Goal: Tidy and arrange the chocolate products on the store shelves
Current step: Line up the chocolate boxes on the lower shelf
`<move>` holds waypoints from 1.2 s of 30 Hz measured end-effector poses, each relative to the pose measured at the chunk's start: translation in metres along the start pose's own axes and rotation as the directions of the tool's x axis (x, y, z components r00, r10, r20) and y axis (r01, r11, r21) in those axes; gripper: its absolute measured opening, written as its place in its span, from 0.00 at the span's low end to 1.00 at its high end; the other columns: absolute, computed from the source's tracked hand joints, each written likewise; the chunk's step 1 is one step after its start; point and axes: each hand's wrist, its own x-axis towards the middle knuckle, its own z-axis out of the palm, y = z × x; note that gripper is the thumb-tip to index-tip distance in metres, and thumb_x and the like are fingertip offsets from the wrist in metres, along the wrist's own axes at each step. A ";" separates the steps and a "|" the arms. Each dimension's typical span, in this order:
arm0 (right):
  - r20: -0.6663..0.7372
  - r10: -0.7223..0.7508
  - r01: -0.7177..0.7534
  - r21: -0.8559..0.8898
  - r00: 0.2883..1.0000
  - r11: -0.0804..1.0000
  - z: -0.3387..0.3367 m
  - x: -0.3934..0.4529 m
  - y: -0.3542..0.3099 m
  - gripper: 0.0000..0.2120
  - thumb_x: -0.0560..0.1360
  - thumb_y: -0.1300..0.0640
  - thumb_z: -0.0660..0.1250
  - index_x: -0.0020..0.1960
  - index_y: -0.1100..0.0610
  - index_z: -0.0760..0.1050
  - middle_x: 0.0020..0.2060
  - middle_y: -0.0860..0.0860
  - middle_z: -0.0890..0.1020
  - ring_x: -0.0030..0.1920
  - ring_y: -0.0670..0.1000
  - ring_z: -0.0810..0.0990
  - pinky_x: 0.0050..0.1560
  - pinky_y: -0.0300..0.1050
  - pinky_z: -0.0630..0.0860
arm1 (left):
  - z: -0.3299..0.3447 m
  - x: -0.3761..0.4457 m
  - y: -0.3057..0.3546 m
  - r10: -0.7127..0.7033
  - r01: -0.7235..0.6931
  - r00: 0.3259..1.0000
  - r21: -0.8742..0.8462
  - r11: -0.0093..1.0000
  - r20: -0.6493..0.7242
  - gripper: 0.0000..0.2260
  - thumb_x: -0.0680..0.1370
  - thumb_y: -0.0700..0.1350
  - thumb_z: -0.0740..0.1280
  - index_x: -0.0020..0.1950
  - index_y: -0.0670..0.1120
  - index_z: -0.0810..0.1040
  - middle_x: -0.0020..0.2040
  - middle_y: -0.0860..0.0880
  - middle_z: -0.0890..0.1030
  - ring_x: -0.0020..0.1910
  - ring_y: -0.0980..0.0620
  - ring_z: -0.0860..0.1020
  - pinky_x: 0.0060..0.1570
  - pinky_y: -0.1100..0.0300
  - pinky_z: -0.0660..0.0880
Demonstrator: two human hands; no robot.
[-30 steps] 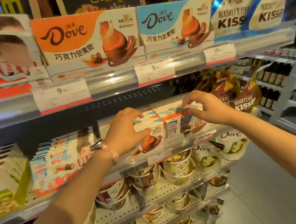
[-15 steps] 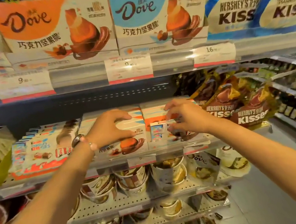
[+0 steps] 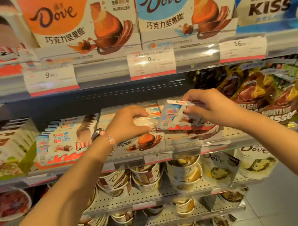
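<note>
Sorting step on the middle shelf (image 3: 94, 164): right hand (image 3: 212, 107) pinches a stray Kinder box (image 3: 173, 116) tilted above the Dove boxes (image 3: 144, 139), left hand (image 3: 126, 123) curls on their top; likely next, carry it leftward to the Kinder row (image 3: 63, 145).

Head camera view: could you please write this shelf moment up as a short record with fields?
setting: store shelves of chocolate products
right hand: pinches a small white-and-blue Kinder carton, tilted above the middle shelf
left hand: grips the white Dove box stack
left of stack: row of white-and-red Kinder boxes
right of hands: brown-and-gold Hershey's Kisses bags
shelf below: cream Dove tubs
</note>
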 end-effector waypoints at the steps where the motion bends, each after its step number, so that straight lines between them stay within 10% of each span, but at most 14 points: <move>1: -0.004 -0.012 0.012 0.013 1.000 1.000 -0.001 0.002 -0.009 0.08 0.76 0.54 0.66 0.55 0.54 0.75 0.48 0.50 0.82 0.46 0.52 0.81 0.43 0.59 0.78 | -0.002 0.000 0.001 0.016 -0.016 1.000 0.004 1.000 0.027 0.22 0.68 0.50 0.75 0.60 0.48 0.78 0.62 0.53 0.76 0.60 0.55 0.74 0.60 0.61 0.71; 5: -0.033 -0.044 0.047 0.078 0.998 0.996 0.005 0.014 -0.045 0.12 0.75 0.49 0.65 0.55 0.52 0.76 0.47 0.49 0.82 0.46 0.51 0.81 0.43 0.58 0.77 | -0.029 -0.014 -0.012 0.087 -0.099 0.985 0.070 0.993 0.150 0.29 0.67 0.55 0.75 0.64 0.47 0.74 0.60 0.51 0.76 0.58 0.55 0.75 0.59 0.59 0.73; 16: -0.158 -0.196 0.194 -0.027 0.968 0.981 0.064 0.072 -0.144 0.14 0.75 0.49 0.63 0.57 0.54 0.77 0.48 0.50 0.84 0.47 0.52 0.83 0.43 0.55 0.79 | -0.108 -0.096 -0.143 -0.106 0.134 0.991 0.479 0.867 -0.085 0.39 0.59 0.72 0.60 0.58 0.44 0.78 0.55 0.44 0.77 0.53 0.43 0.75 0.54 0.48 0.74; 28: -0.193 -0.329 0.281 -0.238 0.924 0.930 0.132 0.125 -0.186 0.16 0.76 0.50 0.60 0.58 0.56 0.78 0.51 0.51 0.83 0.51 0.51 0.82 0.49 0.39 0.72 | -0.110 -0.103 -0.171 -0.049 0.085 0.995 0.465 0.881 -0.089 0.25 0.74 0.54 0.68 0.68 0.49 0.67 0.65 0.51 0.69 0.64 0.50 0.66 0.64 0.56 0.62; 36: -0.311 -0.427 0.352 -0.270 0.849 0.896 0.156 0.137 -0.203 0.14 0.76 0.56 0.62 0.56 0.61 0.79 0.49 0.54 0.84 0.50 0.53 0.83 0.52 0.40 0.74 | -0.109 -0.132 -0.178 0.159 -0.084 0.965 0.330 0.940 -0.207 0.13 0.73 0.43 0.71 0.57 0.46 0.80 0.51 0.49 0.78 0.49 0.49 0.77 0.42 0.56 0.75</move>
